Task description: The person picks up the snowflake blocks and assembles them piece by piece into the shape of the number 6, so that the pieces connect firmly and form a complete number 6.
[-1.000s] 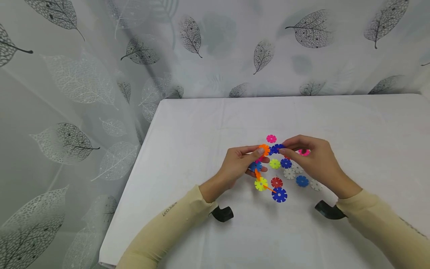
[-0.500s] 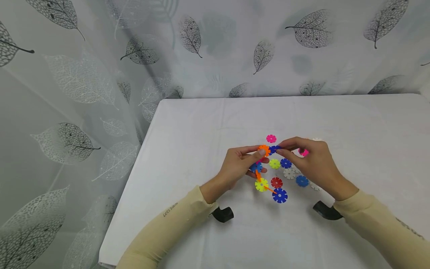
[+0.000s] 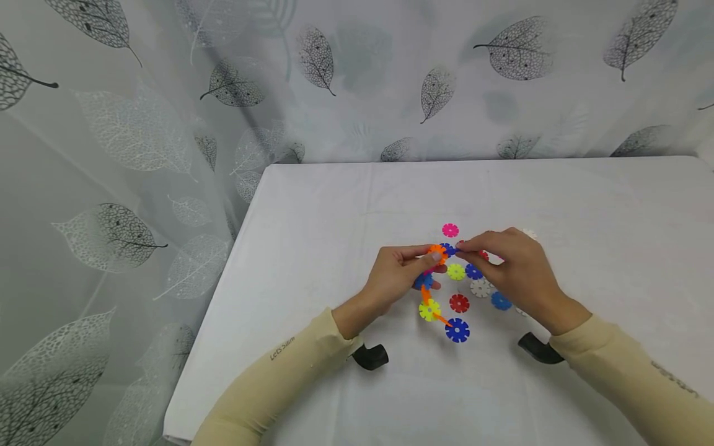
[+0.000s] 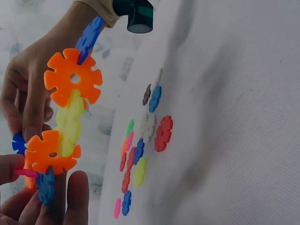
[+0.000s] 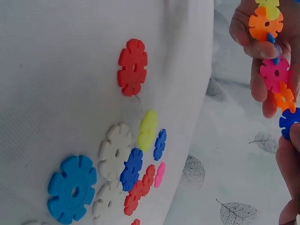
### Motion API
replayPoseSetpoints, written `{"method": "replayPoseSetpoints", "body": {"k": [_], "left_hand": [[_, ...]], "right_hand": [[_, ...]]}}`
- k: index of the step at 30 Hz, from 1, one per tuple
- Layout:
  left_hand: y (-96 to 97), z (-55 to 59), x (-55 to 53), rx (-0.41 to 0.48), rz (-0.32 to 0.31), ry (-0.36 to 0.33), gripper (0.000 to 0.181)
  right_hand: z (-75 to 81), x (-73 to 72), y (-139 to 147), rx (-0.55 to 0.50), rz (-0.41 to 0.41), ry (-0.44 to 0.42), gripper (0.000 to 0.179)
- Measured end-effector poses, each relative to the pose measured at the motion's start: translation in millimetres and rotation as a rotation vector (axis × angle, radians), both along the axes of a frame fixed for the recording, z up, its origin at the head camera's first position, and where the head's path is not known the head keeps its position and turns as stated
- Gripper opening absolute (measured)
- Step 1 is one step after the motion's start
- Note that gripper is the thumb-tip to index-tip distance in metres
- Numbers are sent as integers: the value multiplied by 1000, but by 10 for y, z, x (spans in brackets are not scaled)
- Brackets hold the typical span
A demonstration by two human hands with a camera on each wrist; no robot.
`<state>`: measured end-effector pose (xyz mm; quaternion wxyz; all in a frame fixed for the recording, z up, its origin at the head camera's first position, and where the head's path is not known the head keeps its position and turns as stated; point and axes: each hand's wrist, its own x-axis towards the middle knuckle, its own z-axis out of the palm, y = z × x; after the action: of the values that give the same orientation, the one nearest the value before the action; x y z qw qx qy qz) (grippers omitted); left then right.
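Slotted plastic discs are linked into a hanging chain. My left hand [image 3: 393, 275] pinches it near its upper end, by an orange disc [image 3: 437, 253] and a pink disc [image 5: 275, 74]. Between the thumb and fingertips of my right hand [image 3: 519, 266] is a dark blue disc [image 5: 289, 123], meeting the chain's orange end. Whether a second dark blue disc sits there is hard to tell. Below my left hand hang a lighter blue disc [image 4: 45, 185], an orange disc [image 4: 53, 152], a yellow disc [image 3: 429, 310], another orange disc [image 4: 73, 78] and, lowest, a dark blue disc [image 3: 457, 330].
Loose discs lie on the white table [image 3: 312, 248] under and beyond my hands, among them a red disc [image 3: 460, 303], a yellow disc [image 3: 456, 271], a blue disc [image 3: 501, 301] and a pink disc [image 3: 450, 230]. A leaf-patterned curtain [image 3: 357, 80] hangs behind and at the left.
My right hand has shifted slightly left, bringing the dark blue disc closer to my left hand. The chain's lower end has swung a little left and down. My left hand keeps its hold.
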<state>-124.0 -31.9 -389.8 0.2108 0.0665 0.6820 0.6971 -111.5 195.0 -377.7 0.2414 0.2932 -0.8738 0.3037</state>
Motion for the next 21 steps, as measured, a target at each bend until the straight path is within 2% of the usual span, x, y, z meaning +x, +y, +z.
{"method": "replayPoseSetpoints", "body": {"k": [8,15,18,21], "left_hand": [[-13,3,26,-42,18,17,31],[-15,-19,31,-133,3,95,34],[-15,-22,30,-138,-25,110,34],[-17,-15,17,-142,-60,92,33]], "right_hand": [[-25,2,-49,59,25,78,44],[-79,9,-63,69,45,147,47],[-114,6,-42,41,41,114,45],[-142,1,-11,-3,33,43,43]]}}
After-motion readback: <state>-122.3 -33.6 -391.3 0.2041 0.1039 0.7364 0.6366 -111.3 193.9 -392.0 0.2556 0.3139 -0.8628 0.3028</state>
